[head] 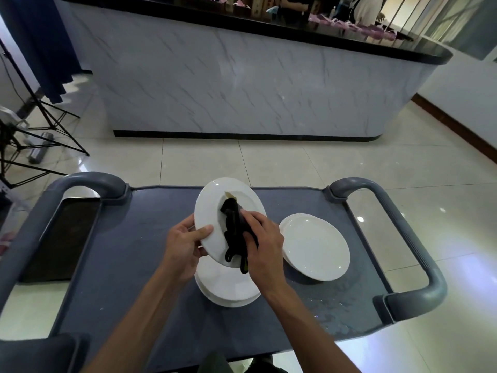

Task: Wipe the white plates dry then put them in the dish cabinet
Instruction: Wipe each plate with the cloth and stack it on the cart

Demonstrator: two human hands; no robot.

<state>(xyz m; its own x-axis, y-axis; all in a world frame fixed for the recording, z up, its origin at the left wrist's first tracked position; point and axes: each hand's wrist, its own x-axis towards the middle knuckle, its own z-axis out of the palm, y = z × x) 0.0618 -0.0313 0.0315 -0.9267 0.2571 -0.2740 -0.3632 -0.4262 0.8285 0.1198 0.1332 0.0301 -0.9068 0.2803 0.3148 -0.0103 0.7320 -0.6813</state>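
So the left hand point(185, 238) has a white plate point(212, 211) pinched by its near-left rim, thumb lying on the face and the other fingers curled behind, holding it tilted up above the cart point(150, 219). The right hand point(262, 238) is gripping a black cloth point(233, 227) and pressing it against the middle of that plate, fingers curled over the bunched fabric; there's a bit of yellow-green trim peeking out at the top and bottom of the cloth. Right under the hands sits a stack point(228, 289) of more white plates on the cart's grey top, partly hidden by the raised plate and the wrists. A second stack point(314, 246) is just to the right of it, apart from the hands, lying flat. The cart surface near the right side looks wet, with droplets scattered about. The cart has chunky grey handles at both ends. Beyond it is a tiled floor and a long marble-look counter point(242, 84) with a dark top. Tripod legs point(48, 122) stand off to the left.
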